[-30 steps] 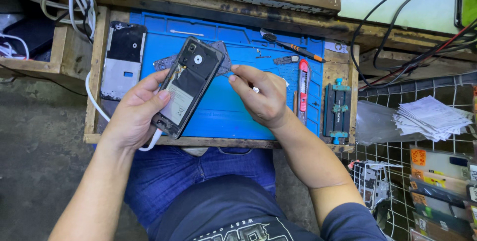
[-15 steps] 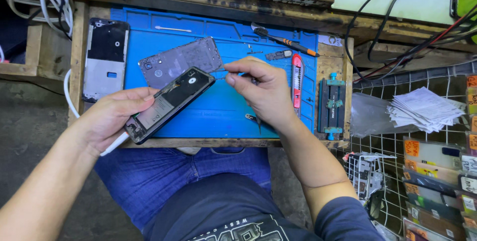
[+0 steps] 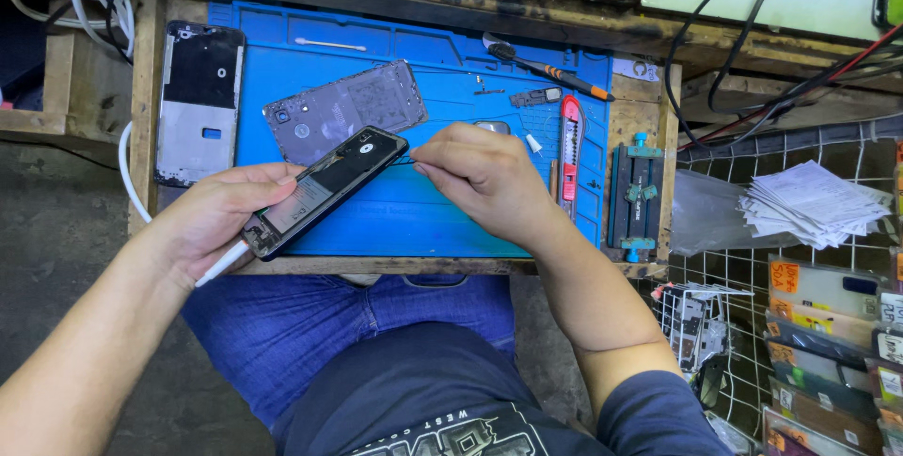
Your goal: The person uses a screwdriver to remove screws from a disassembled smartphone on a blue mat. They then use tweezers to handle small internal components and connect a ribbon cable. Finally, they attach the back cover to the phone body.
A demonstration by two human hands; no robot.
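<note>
My left hand (image 3: 212, 221) holds an opened black phone (image 3: 324, 188) tilted over the blue work mat (image 3: 433, 221), with its inner parts facing up. My right hand (image 3: 484, 179) has its fingers pinched on a thin tool that touches the phone's top right corner; the tool is too small to make out. A grey back cover (image 3: 343, 108) lies flat on the mat just beyond the phone.
A phone frame (image 3: 198, 103) lies at the mat's left edge. A screwdriver (image 3: 550, 70), a red utility knife (image 3: 569, 150) and a blue clamp jig (image 3: 637, 197) lie to the right. Cables, a paper stack (image 3: 809, 202) and a wire rack fill the right side.
The grey back cover has come off the phone and now lies on the mat. My left hand has tilted the phone flatter, and my right hand has moved to its top corner.
</note>
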